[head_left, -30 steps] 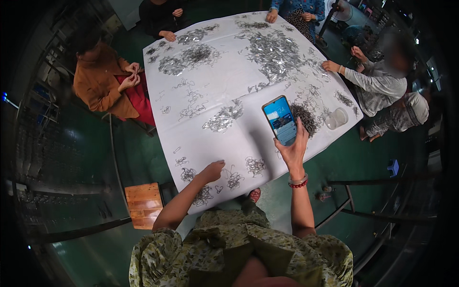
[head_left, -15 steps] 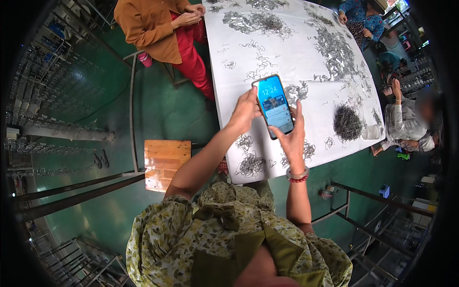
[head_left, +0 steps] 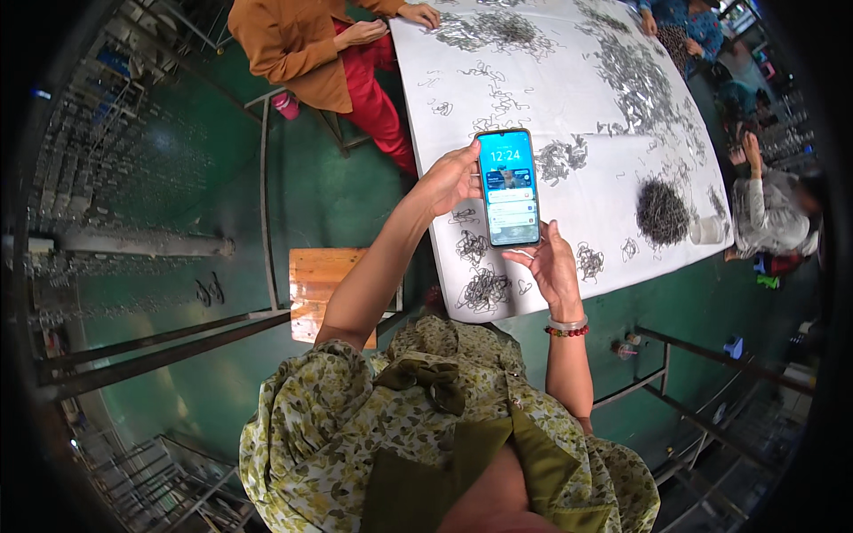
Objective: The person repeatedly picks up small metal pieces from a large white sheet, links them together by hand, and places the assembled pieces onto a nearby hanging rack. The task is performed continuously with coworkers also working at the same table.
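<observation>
**Both hands on a lit phone above the table edge**

The phone [head_left: 508, 187] stands upright in front of the person, screen lit and facing the camera, held over the near part of a white table [head_left: 569, 107]. The right hand [head_left: 549, 269] cups it from below: the palm is half open and turned up, the fingers curl up to the phone's lower edge, and the thumb lies just under the screen. A bead bracelet [head_left: 567, 329] circles that wrist. The left hand [head_left: 453, 178] is at the phone's upper left edge, fingers loosely bent and the thumb touching the side of the case near the top corner (whether it grips or only steadies the phone, I cannot tell).

The table is strewn with small dark metal bits in loose clusters; one cluster [head_left: 484, 291] lies just below the phone near the table's edge, and a dense dark heap [head_left: 662, 211] sits well to the right, beside a small pale cup [head_left: 708, 230].

A wooden stool [head_left: 322, 282] stands on the green floor under the left forearm. At the far left of the table sits a person in an orange top [head_left: 298, 40], hands on the table. Another person in grey [head_left: 766, 204] sits at the right end.
</observation>
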